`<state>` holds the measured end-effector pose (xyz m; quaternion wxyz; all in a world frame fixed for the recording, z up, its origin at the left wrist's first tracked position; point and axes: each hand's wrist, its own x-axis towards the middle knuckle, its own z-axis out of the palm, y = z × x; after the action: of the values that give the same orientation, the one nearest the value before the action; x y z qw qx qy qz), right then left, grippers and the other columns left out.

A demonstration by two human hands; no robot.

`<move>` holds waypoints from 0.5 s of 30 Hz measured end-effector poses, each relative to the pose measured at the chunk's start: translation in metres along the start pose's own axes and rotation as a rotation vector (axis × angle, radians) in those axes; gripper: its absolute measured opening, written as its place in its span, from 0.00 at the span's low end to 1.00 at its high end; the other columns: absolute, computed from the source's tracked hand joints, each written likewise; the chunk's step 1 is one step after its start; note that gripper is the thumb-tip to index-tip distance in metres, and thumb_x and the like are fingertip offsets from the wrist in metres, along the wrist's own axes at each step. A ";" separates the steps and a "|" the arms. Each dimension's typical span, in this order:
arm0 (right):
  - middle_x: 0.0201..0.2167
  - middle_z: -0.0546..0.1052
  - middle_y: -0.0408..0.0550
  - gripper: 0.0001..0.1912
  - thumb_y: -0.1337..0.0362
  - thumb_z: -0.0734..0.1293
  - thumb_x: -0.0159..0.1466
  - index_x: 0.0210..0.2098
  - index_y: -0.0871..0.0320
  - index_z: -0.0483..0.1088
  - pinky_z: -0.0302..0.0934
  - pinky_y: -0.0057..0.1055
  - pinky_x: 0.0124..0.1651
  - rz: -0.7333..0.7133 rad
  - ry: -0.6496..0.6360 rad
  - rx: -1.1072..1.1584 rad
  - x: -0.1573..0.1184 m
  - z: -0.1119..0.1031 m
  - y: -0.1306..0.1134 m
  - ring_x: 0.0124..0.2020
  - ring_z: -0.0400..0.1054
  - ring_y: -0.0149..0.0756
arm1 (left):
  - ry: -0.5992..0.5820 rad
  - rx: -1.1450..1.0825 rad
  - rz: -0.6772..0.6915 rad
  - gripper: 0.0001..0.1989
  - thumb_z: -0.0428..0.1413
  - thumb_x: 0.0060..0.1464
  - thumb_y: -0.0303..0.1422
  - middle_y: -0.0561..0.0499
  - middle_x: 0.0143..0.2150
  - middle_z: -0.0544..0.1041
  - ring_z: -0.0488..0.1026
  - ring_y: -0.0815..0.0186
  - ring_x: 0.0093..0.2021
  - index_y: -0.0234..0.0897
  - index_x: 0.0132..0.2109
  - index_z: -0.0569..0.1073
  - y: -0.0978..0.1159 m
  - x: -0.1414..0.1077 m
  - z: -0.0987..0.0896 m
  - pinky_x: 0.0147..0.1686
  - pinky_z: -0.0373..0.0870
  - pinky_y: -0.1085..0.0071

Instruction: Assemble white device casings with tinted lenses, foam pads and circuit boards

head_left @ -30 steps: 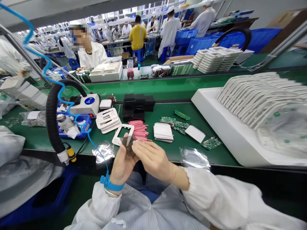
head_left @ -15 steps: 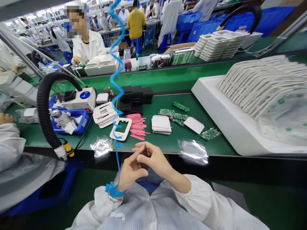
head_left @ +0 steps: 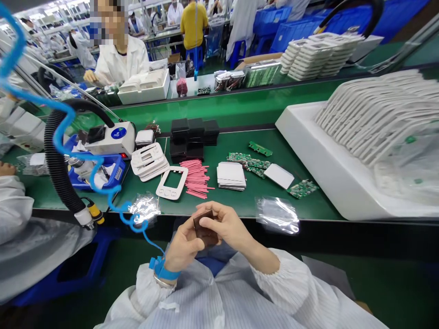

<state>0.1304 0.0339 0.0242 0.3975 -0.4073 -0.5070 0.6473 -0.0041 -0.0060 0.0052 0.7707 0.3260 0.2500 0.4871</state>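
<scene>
Green bench [head_left: 291, 146]: across mid-frame, bearing pink strips [head_left: 196, 178]
Dark panel [head_left: 206, 234]: lower centre of frame, between the hands
Left hand [head_left: 181, 248]: fingers gripping the panel's left side
Right hand [head_left: 230, 228]: fingers gripping it, thumb over its face

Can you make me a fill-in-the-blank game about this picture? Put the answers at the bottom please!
1. The left hand and the ____ hand both hold the dark plate.
2. The wrist strap worn just behind the left hand is coloured ____.
3. The thin strips lying beside the white frame are coloured ____.
4. In the background, the person on the blue stool, back turned to us, wears a ____ top.

Missing words: right; blue; pink; yellow.
</scene>
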 end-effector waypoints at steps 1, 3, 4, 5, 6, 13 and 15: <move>0.35 0.76 0.47 0.12 0.63 0.67 0.54 0.39 0.57 0.67 0.65 0.36 0.41 -0.055 0.063 -0.070 0.000 -0.002 0.001 0.36 0.71 0.36 | -0.004 -0.024 -0.004 0.28 0.64 0.43 0.39 0.46 0.47 0.74 0.75 0.57 0.42 0.46 0.54 0.70 0.002 0.000 0.000 0.44 0.71 0.58; 0.36 0.75 0.48 0.09 0.66 0.66 0.56 0.38 0.56 0.67 0.63 0.37 0.43 -0.236 0.254 -0.266 -0.002 -0.005 0.002 0.38 0.69 0.36 | -0.009 -0.061 -0.005 0.29 0.63 0.44 0.39 0.47 0.48 0.73 0.74 0.57 0.43 0.50 0.55 0.68 0.005 -0.001 0.000 0.44 0.70 0.59; 0.35 0.74 0.47 0.06 0.67 0.65 0.57 0.36 0.56 0.67 0.63 0.37 0.43 -0.349 0.342 -0.370 -0.003 -0.006 0.003 0.38 0.68 0.36 | -0.011 -0.072 -0.005 0.29 0.63 0.44 0.40 0.47 0.48 0.73 0.74 0.57 0.44 0.51 0.55 0.68 0.006 -0.001 0.000 0.44 0.70 0.59; 0.33 0.72 0.47 0.04 0.69 0.64 0.58 0.33 0.56 0.66 0.62 0.37 0.42 -0.461 0.399 -0.463 -0.003 -0.007 0.003 0.38 0.67 0.37 | -0.013 -0.078 -0.008 0.29 0.63 0.44 0.40 0.48 0.48 0.73 0.74 0.58 0.44 0.52 0.55 0.68 0.007 -0.001 -0.001 0.44 0.69 0.59; 0.30 0.71 0.47 0.04 0.70 0.63 0.59 0.31 0.55 0.66 0.62 0.37 0.41 -0.561 0.421 -0.535 -0.004 -0.007 0.003 0.37 0.66 0.37 | -0.013 -0.081 -0.013 0.28 0.63 0.44 0.40 0.48 0.48 0.73 0.74 0.58 0.44 0.53 0.55 0.68 0.007 -0.001 -0.001 0.44 0.69 0.59; 0.26 0.71 0.45 0.11 0.77 0.61 0.58 0.30 0.54 0.63 0.63 0.37 0.36 -0.780 0.401 -0.670 -0.003 -0.004 0.004 0.35 0.64 0.38 | 0.041 -0.057 -0.012 0.29 0.65 0.41 0.39 0.48 0.48 0.72 0.73 0.58 0.43 0.51 0.53 0.69 0.005 0.000 -0.002 0.45 0.68 0.55; 0.26 0.72 0.45 0.11 0.78 0.60 0.58 0.29 0.55 0.63 0.63 0.37 0.36 -0.796 0.412 -0.686 -0.002 -0.003 0.007 0.35 0.64 0.38 | 0.062 -0.034 -0.003 0.30 0.65 0.41 0.39 0.48 0.49 0.72 0.72 0.59 0.43 0.50 0.54 0.69 0.003 0.001 -0.004 0.46 0.68 0.56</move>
<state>0.1328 0.0316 0.0176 0.5465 -0.4086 -0.7149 0.1526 -0.0079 -0.0037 0.0047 0.7687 0.2971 0.2658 0.5002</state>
